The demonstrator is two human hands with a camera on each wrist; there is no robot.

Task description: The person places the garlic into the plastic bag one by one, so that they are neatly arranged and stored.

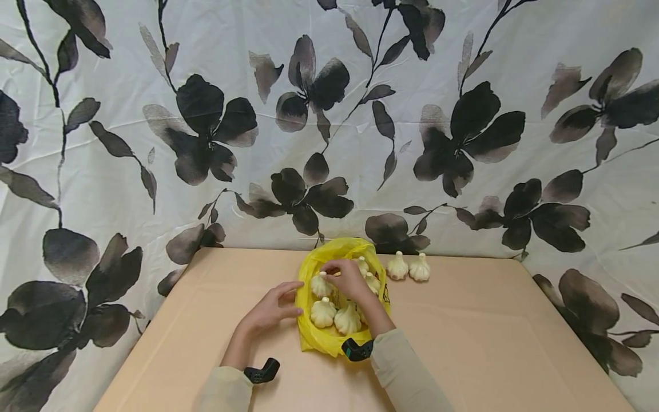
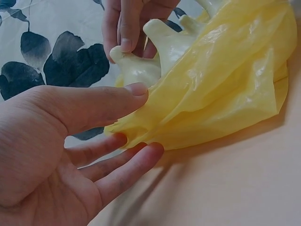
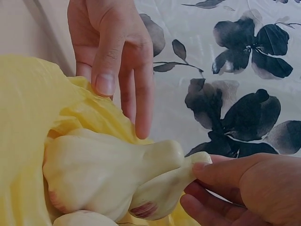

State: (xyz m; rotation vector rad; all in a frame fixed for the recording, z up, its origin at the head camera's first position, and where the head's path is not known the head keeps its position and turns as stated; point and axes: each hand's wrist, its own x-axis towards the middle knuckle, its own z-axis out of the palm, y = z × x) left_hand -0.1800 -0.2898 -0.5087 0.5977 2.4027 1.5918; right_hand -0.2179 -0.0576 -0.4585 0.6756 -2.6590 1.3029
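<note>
A yellow plastic bag (image 1: 329, 342) stands open at the top, with several whole garlic bulbs (image 1: 323, 312) inside it. My right hand (image 1: 350, 279) reaches over the bag; thumb and fingers pinch the neck of one garlic bulb (image 3: 162, 193) at the bag's far left. Right against it lies another bulb, its neck pointing outward in the right wrist view. On the bag's left side, my left hand (image 1: 271, 306) touches the rim with fairly straight thumb and fingers (image 2: 136, 167), and the plastic creases there. Part of the bulbs is hidden by the right hand and forearm.
Two more garlic bulbs (image 1: 408, 267) stand side by side just right of the bag, near the back edge of the light tan table (image 1: 489, 343). Behind the table hangs a white cloth (image 1: 381, 189) with dark flowers. Each wrist carries a black device (image 1: 262, 371).
</note>
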